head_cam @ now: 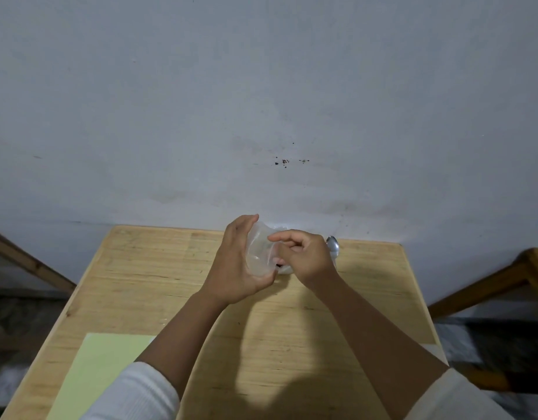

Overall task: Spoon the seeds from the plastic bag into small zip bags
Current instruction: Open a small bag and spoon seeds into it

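The wooden table (337, 313) runs up to a pale wall (261, 86), and both hands work at its far edge, close to that wall, with bare wood on either side of them and a broad stretch of tabletop in front. A pale green sheet (101, 368) lies at the near left corner, reaching toward the table's left edge. No writing or label can be read anywhere. The left hand (236, 265) cups a clear plastic bag (258, 253) — thumb under it, fingers raised along its left side — while the right hand (304, 257) has its fingers curled, pinching the bag's crumpled film. The bag is thin, see-through and wrinkled, with a small dark patch of seeds (280, 264) low inside. A metal spoon (333, 245) shows just behind the right hand — its handle is hidden.
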A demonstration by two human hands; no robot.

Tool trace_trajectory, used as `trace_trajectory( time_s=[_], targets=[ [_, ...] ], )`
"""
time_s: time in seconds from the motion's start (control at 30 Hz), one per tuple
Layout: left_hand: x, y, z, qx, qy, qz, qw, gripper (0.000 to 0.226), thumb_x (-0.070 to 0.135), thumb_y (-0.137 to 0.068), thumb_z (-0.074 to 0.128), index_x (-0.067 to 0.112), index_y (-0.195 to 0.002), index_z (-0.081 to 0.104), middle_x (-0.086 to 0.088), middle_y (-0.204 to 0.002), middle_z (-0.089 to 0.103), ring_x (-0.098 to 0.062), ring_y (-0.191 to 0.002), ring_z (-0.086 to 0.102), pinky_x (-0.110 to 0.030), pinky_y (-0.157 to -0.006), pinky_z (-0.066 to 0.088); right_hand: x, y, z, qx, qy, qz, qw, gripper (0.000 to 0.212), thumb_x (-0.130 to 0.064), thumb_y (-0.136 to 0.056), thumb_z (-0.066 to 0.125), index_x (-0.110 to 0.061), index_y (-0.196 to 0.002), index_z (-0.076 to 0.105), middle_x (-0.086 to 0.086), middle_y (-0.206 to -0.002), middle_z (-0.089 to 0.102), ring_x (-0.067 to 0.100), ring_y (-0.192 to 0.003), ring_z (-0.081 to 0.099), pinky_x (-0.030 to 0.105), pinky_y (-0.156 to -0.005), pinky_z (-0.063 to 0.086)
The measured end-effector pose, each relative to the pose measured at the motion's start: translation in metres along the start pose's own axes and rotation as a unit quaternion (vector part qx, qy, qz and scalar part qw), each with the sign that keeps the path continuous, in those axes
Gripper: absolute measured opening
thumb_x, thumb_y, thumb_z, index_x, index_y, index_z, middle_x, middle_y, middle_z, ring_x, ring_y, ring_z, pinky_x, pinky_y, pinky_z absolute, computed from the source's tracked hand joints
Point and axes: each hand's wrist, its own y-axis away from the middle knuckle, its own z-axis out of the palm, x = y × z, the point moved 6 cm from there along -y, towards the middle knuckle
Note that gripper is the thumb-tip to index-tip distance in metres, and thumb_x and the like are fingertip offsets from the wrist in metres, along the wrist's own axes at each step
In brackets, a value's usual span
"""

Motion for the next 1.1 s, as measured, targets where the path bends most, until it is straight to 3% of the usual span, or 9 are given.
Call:
trace_trajectory(
  time_s=[0.1,0.17,0.33,0.47,0.63,0.77,0.9,1.0,1.1],
  targets=[
    [-0.011,0.005,0.003,-0.002,-0.011,-0.015,1.000,0.098,0.039,-0.063,0.076,0.012,-0.143,0.028,0.004,-0.143,0.035,-0.003,-0.129,0.029,-0.002,-0.102,0.018,0.004,0.002,0.000,-0.023,-0.075,0.012,0.997,0.022,0.000,-0.088,0.057,-0.018,-0.088,0.071,0.008,-0.076,0.066,0.017,-0.074,0.068,0.026,-0.070,0.057],
    [-0.019,0.010,0.003,0.021,0.003,-0.050,0.999,0.097,0.029,-0.064,0.081,0.014,-0.144,0.028,0.009,-0.138,0.035,-0.001,-0.126,0.029,0.000,-0.099,0.018,0.018,0.001,-0.013,0.025,-0.096,0.032,0.995,0.017,-0.003,-0.089,0.058,-0.016,-0.088,0.070,0.010,-0.081,0.069,0.018,-0.078,0.071,0.026,-0.070,0.057],
    [-0.035,0.025,0.013,0.045,0.025,-0.123,0.991,0.102,0.026,-0.066,0.083,0.014,-0.147,0.022,0.009,-0.138,0.031,0.001,-0.125,0.026,-0.019,-0.103,0.023,0.091,0.004,-0.082,0.206,0.219,0.138,0.944,0.020,-0.020,-0.089,0.057,-0.013,-0.101,0.071,0.008,-0.096,0.070,0.019,-0.086,0.061,0.021,-0.065,0.036],
    [-0.040,0.033,0.026,0.058,0.024,-0.159,0.985,0.102,0.025,-0.066,0.083,0.011,-0.147,0.022,-0.007,-0.139,0.038,-0.009,-0.124,0.034,-0.024,-0.101,0.028,0.128,0.008,-0.105,0.212,0.232,0.172,0.934,0.023,-0.021,-0.088,0.058,-0.014,-0.106,0.069,0.004,-0.100,0.065,0.013,-0.087,0.055,0.018,-0.072,0.033],
    [-0.040,0.034,0.043,0.061,0.023,-0.177,0.982,0.103,0.026,-0.068,0.082,0.013,-0.148,0.019,-0.007,-0.139,0.036,-0.005,-0.121,0.032,-0.025,-0.100,0.030,0.155,0.000,-0.102,0.181,0.338,0.130,0.914,0.015,-0.011,-0.084,0.057,-0.010,-0.072,0.066,0.004,-0.075,0.060,0.024,-0.075,0.057,0.025,-0.057,0.032],
    [-0.040,0.032,0.049,0.055,0.016,-0.177,0.983,0.104,0.026,-0.068,0.082,0.012,-0.148,0.018,-0.006,-0.139,0.037,-0.004,-0.120,0.032,-0.024,-0.100,0.030,0.159,0.002,-0.101,0.199,0.332,0.109,0.916,0.024,0.000,-0.083,0.056,-0.009,-0.099,0.072,0.010,-0.087,0.068,0.025,-0.085,0.058,0.023,-0.071,0.036],
    [-0.043,0.035,0.051,0.045,0.011,-0.181,0.982,0.104,0.027,-0.068,0.082,0.012,-0.149,0.018,-0.006,-0.139,0.036,-0.003,-0.120,0.031,-0.025,-0.099,0.031,0.159,-0.001,-0.098,0.192,0.330,0.112,0.917,0.032,0.004,-0.081,0.053,-0.010,-0.104,0.071,0.012,-0.089,0.069,0.026,-0.083,0.062,0.023,-0.068,0.040],
    [-0.043,0.037,0.051,0.039,0.008,-0.183,0.982,0.105,0.027,-0.067,0.082,0.013,-0.149,0.017,-0.007,-0.140,0.036,-0.003,-0.120,0.030,-0.025,-0.098,0.032,0.160,0.001,-0.097,0.165,0.347,0.131,0.914,0.033,-0.002,-0.089,0.048,-0.014,-0.114,0.065,0.013,-0.104,0.058,0.026,-0.092,0.057,0.029,-0.078,0.046],
    [-0.042,0.039,0.050,0.036,0.014,-0.181,0.983,0.106,0.027,-0.067,0.082,0.013,-0.149,0.016,-0.006,-0.139,0.036,-0.004,-0.120,0.031,-0.024,-0.096,0.031,0.158,0.003,-0.101,0.137,0.319,0.150,0.926,0.029,-0.005,-0.092,0.048,-0.013,-0.114,0.065,0.011,-0.111,0.052,0.021,-0.096,0.054,0.021,-0.083,0.039]
  ],
)
